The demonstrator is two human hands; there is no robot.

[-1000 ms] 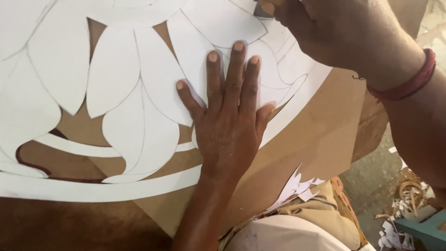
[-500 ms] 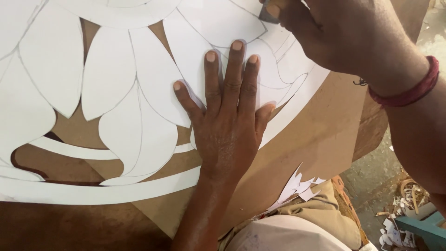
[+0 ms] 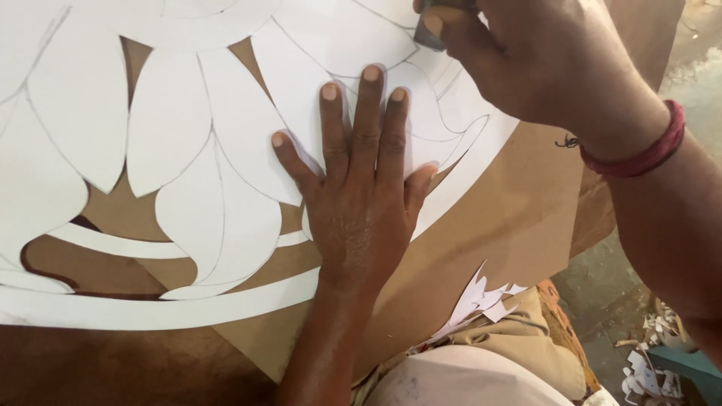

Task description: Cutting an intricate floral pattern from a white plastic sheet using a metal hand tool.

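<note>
A large white paper cut-out (image 3: pixel 173 128) with pencilled petal shapes lies on a brown board (image 3: pixel 496 225). My left hand (image 3: pixel 361 188) rests flat on it, fingers spread, palm pressing the paper down. At the top edge of the view, above the left fingertips, my right hand (image 3: pixel 541 60) is closed around a small dark tool (image 3: pixel 432 19). Most of the tool is hidden by the fingers and the frame edge. A red band (image 3: pixel 639 154) circles the right wrist.
White paper scraps (image 3: pixel 481 301) lie on my lap below the board's edge. More scraps (image 3: pixel 647 368) litter the grey floor at the lower right, beside a teal object (image 3: pixel 692 365).
The paper and board have shifted slightly left in view. My right hand has moved a little up and right with the tool. My left hand stays flat on the paper.
</note>
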